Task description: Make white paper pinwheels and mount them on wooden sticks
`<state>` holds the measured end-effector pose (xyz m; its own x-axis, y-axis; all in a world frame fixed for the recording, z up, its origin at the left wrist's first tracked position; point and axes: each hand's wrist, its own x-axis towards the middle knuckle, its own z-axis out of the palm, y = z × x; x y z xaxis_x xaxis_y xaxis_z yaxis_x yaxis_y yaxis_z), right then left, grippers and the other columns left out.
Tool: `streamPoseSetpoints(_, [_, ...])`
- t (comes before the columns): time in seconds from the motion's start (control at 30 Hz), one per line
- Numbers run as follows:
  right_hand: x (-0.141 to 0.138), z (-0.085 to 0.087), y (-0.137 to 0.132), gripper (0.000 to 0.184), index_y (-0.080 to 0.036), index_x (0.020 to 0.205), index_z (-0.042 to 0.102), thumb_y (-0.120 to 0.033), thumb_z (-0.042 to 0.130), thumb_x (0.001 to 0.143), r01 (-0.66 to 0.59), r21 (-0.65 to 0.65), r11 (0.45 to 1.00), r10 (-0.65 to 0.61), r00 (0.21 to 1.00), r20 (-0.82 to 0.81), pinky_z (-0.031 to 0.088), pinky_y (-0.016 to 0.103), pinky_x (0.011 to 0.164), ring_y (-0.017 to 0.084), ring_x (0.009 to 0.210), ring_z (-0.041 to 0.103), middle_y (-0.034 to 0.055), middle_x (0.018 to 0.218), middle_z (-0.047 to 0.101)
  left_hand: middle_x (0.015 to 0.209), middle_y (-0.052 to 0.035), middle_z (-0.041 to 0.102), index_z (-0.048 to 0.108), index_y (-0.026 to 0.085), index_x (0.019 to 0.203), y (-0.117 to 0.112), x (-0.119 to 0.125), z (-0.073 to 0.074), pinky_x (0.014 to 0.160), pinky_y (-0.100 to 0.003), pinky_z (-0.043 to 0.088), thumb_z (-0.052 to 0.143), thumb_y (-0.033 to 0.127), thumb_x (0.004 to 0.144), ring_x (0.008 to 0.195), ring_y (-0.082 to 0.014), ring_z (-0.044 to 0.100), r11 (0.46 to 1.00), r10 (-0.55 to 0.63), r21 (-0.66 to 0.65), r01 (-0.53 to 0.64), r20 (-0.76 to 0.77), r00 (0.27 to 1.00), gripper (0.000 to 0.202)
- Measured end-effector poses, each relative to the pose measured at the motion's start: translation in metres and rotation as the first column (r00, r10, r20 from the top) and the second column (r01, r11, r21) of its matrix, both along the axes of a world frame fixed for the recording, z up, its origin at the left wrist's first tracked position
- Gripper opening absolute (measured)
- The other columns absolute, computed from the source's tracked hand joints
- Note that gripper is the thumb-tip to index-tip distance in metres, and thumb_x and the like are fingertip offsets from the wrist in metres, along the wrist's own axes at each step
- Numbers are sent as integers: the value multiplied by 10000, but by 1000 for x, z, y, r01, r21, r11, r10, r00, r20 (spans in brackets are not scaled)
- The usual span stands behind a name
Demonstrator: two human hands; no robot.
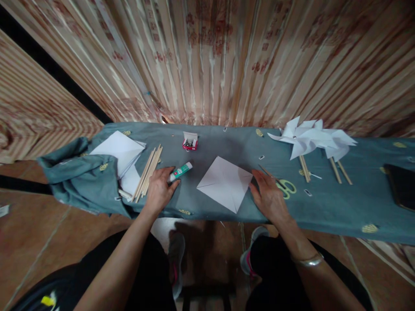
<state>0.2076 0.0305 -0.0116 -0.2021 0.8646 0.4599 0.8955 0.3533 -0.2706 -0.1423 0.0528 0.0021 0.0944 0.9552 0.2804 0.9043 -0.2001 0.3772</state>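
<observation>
My left hand [159,190] rests on the cloth with thumb and fingers closed round one end of a green and white glue stick [181,171]. In front of me lies a white square of paper [225,183], turned like a diamond. Cuts or creases run from its corners towards the middle. My right hand [268,194] lies at the paper's right corner, thumb and forefinger apart, fingertips at the edge. Partly hidden behind that hand are scissors with green handles [287,188].
Wooden sticks [147,175] and stacked white paper sheets [118,149] lie at left. A small red box of metal pins [189,141] stands open at the back. White paper pinwheels [311,136] on sticks and a dark phone [400,185] lie right. A curtain [214,65] hangs behind.
</observation>
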Motion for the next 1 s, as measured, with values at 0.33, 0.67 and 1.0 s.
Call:
streamPoseSetpoints(0.33, [-16, 19, -7, 348, -174, 1177, 618, -334, 538, 878, 8, -160, 987, -73, 911, -406, 457, 500, 989, 283, 1090, 619, 142, 1166, 672, 1032, -81, 680, 670, 173, 1064, 0, 35, 24, 863, -348, 479, 573, 383, 826, 936, -223, 620, 999, -4, -47, 24, 398, 917, 332])
streamPoseSetpoints(0.67, [-73, 37, -8, 351, -197, 906, 715, -364, 823, 617, -577, -402, 711, -474, 30, -880, 518, 296, 827, 148, 819, 666, 10, 860, 745, 992, -78, 697, 699, 205, 1059, -24, 113, 22, 764, -310, 517, 672, 332, 797, 896, -198, 643, 906, -158, -147, 397, 752, 639, 293])
streamPoseSetpoints(1.0, [-57, 33, 5, 274, -196, 758, 694, -381, 840, 618, -583, -414, 699, -649, -274, -710, 515, 197, 550, 116, 639, 665, -5, 726, 731, 1002, -88, 724, 691, 148, 1029, -9, 86, 18, 730, -308, 550, 706, 373, 732, 795, -187, 667, 935, 25, -256, 244, 736, 677, 373])
